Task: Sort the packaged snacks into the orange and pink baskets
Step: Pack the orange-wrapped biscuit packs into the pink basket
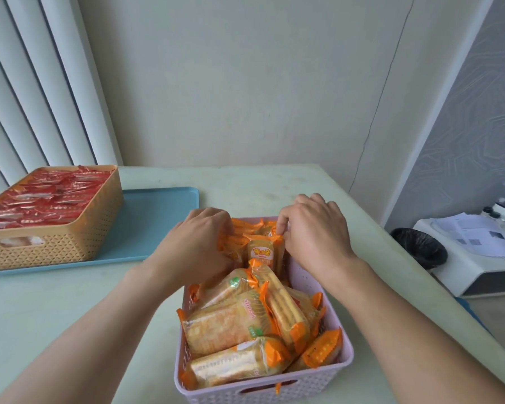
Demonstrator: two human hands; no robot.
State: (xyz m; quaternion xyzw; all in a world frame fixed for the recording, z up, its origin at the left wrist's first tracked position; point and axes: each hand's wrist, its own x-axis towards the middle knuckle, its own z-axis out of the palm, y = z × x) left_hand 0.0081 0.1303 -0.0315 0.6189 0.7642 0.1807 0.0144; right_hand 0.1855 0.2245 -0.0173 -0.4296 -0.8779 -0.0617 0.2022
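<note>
A pink basket (343,358) stands in front of me, filled with several orange-wrapped cracker packs (231,322). Both my hands are inside its far end. My left hand (199,246) rests curled on orange packs at the far left side. The fingers of my right hand (312,228) pinch the top edge of an upright orange pack (261,253). At the left stands an orange basket (53,243), full of red-wrapped snacks (44,196).
The orange basket stands on a blue tray (158,217) on a pale green table (56,310). Past the table's right edge are a black bin (420,246) and a white device with papers (478,252). Vertical blinds hang at the back left.
</note>
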